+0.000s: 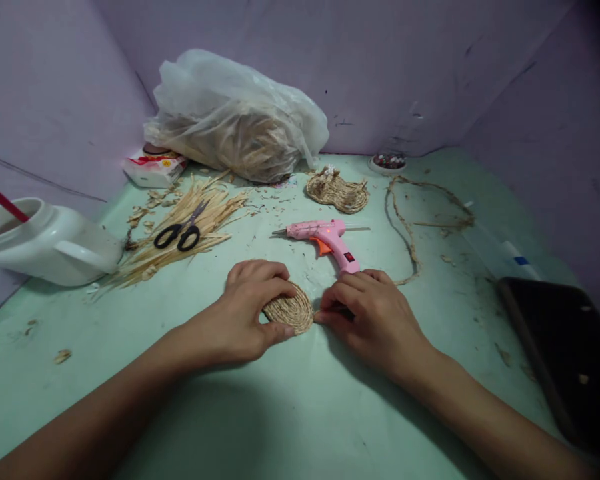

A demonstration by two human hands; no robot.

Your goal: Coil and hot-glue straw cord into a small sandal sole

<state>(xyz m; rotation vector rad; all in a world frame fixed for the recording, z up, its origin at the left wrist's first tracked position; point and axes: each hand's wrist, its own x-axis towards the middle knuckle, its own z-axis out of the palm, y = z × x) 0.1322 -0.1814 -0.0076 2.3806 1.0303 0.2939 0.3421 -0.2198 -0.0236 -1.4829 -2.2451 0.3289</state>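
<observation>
Left hand (253,308) grasping coiled straw disc (291,310), thumb on near rim, fingers over far rim. Disc sits mid-worktop (300,413), well in from left and right edges. Right hand (369,315) pinching braided cord (408,237) at disc's right rim; fingertips partly hide the spot. Cord loops from behind right hand toward worktop's back right corner. Pink glue gun (325,232) on its side just beyond the hands, nozzle toward left edge, handle end near right hand. Second woven piece (337,191) farther back, toward back edge. Black-handled scissors (187,233) on loose straw strips (225,208), left half. White pitcher (83,237) by left edge. Plastic bag (240,127) and small box (153,173) toward back left corner. Bead dish (387,164) at back edge. Black phone-like slab (560,353) near right edge.
</observation>
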